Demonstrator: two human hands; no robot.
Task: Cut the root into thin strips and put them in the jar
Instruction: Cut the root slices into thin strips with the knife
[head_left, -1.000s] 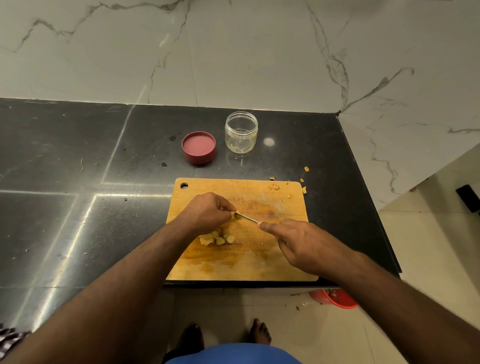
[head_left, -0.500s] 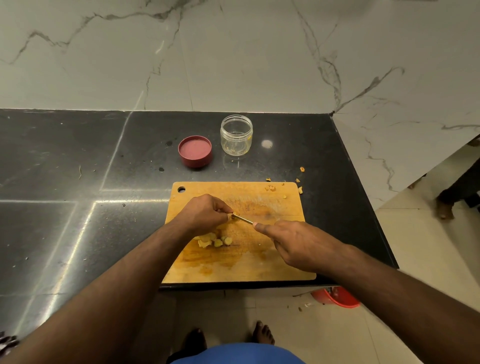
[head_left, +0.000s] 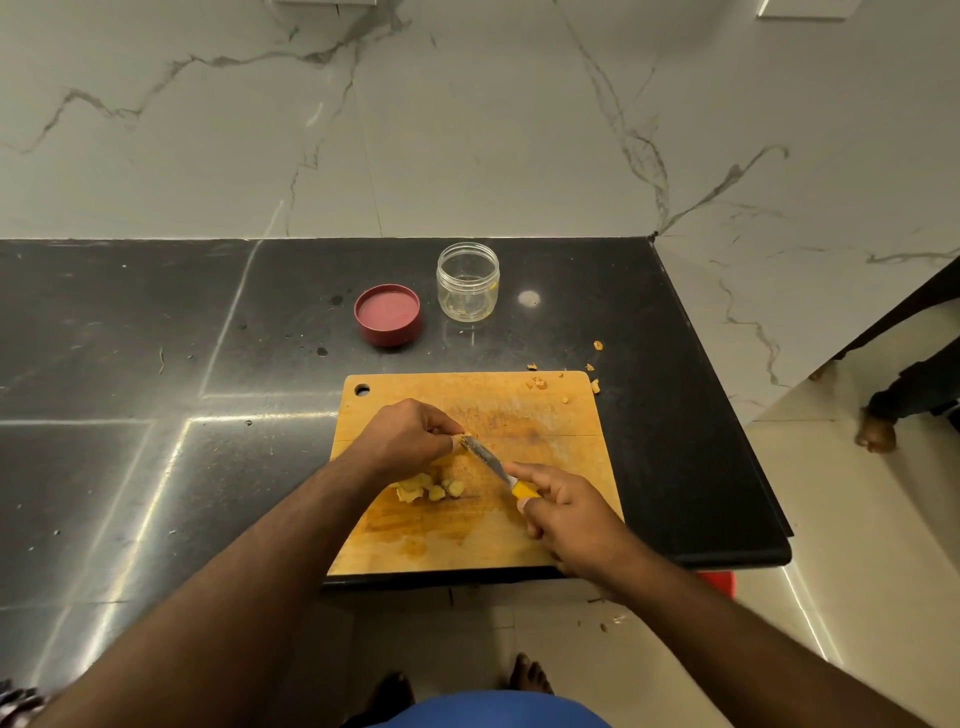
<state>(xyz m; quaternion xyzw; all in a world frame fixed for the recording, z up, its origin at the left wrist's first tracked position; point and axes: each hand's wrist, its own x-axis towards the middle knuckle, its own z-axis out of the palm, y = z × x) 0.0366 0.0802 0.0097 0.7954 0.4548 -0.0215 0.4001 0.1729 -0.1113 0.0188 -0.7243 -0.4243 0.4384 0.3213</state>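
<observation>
On the wooden cutting board (head_left: 545, 415), my left hand (head_left: 405, 436) pinches a small piece of root (head_left: 466, 434) with curled fingers; most of the piece is hidden under them. My right hand (head_left: 571, 514) grips a yellow-handled knife (head_left: 488, 460), forefinger stretched along the blade's back, and the blade tip meets the pinched piece. Several pale yellow root chunks (head_left: 431, 488) lie on the board just below my left hand. The clear jar (head_left: 467, 283) stands open and upright on the black counter behind the board.
The red lid (head_left: 387, 314) lies upside down left of the jar. Root scraps (head_left: 540, 383) dot the board's far right corner and the counter (head_left: 156, 467) beside it. The counter ends right of the board. Another person's foot (head_left: 877, 434) stands on the floor at the right.
The camera has tilted, so everything sits slightly lower in view. The knife's yellow handle now shows under my right forefinger. Both hands stay at the same spot on the board.
</observation>
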